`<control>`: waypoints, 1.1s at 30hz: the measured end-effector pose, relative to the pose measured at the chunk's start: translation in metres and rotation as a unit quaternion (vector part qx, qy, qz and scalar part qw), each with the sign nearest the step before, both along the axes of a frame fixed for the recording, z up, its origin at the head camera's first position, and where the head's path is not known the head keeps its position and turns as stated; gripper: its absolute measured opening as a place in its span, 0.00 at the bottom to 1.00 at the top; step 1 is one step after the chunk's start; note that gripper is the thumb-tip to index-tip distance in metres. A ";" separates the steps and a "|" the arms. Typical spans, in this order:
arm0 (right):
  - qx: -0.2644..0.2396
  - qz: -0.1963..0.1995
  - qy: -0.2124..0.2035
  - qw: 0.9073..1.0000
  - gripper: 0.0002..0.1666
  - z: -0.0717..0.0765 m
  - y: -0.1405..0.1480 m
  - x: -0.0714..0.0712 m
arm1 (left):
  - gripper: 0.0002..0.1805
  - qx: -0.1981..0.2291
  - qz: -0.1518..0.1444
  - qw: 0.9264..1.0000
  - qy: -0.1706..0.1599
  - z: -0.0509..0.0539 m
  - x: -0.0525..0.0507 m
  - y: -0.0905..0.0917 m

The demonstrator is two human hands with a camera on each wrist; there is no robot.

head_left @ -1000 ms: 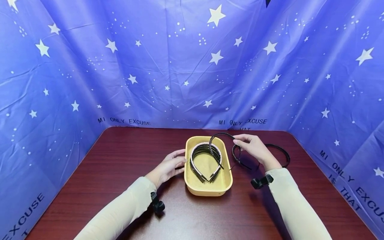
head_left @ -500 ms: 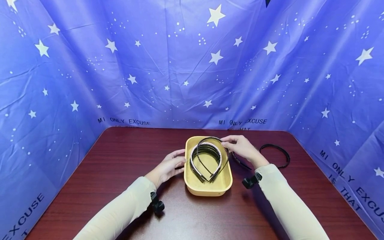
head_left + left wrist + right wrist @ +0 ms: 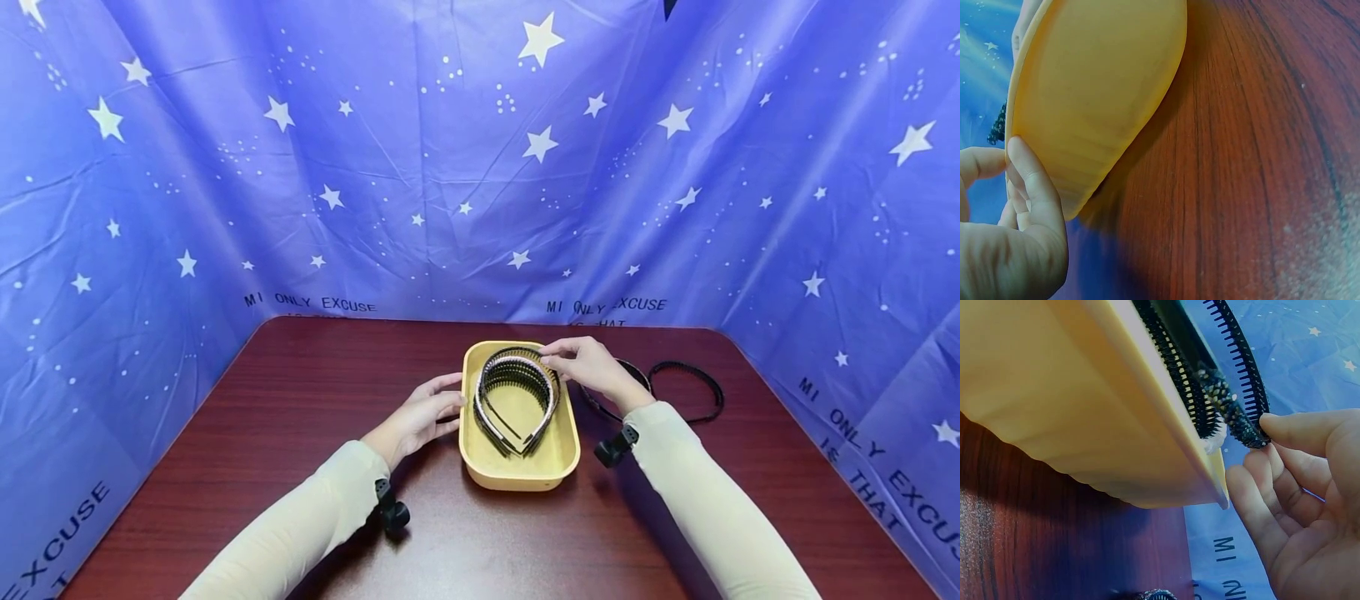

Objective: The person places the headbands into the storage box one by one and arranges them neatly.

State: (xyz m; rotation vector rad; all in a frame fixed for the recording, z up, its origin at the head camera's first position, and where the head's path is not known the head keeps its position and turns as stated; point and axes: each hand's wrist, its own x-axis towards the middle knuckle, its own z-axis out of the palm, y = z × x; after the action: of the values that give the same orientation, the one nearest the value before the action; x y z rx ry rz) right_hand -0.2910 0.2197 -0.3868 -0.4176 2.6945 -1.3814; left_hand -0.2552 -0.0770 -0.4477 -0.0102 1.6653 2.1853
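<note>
A yellow plastic bin (image 3: pixel 517 481) stands mid-table, holding a nested stack of several headbands (image 3: pixel 480 421), toothed black ones and a pale one. Between thumb and fingertips, my right hand (image 3: pixel 592 369) pinches a thin black headband with glittery specks (image 3: pixel 1229 406), toothed on its inner side. That headband overlaps the stack inside the bin. In the right wrist view its pinched part is just above the rim. My left hand (image 3: pixel 416 419) rests at the bin's left side, its fingertips (image 3: pixel 1025 156) touching the outer wall and rim. From the left wrist, the bin's inside is hidden.
Two more black headbands lie on the dark red wooden table to the right: one (image 3: pixel 688 364) in full view, the other (image 3: pixel 592 402) partly behind my right hand. Blue star-printed cloth (image 3: pixel 480 167) hangs around the table's back and sides.
My right hand has moved left with the black headband, bringing it from over the bin's right edge down to overlap the stack. The left hand has stayed at the bin's side.
</note>
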 end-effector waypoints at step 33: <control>0.056 -0.021 0.014 0.998 0.12 -0.010 -0.008 -0.012 | 0.33 0.001 -0.001 1.000 0.000 0.000 -0.001 0.000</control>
State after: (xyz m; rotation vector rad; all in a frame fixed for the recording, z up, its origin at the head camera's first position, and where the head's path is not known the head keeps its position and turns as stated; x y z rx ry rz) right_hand -0.3031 0.2112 -0.3971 -0.3757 2.8030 -1.2346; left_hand -0.2563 -0.0774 -0.4479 -0.0097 1.6632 2.1850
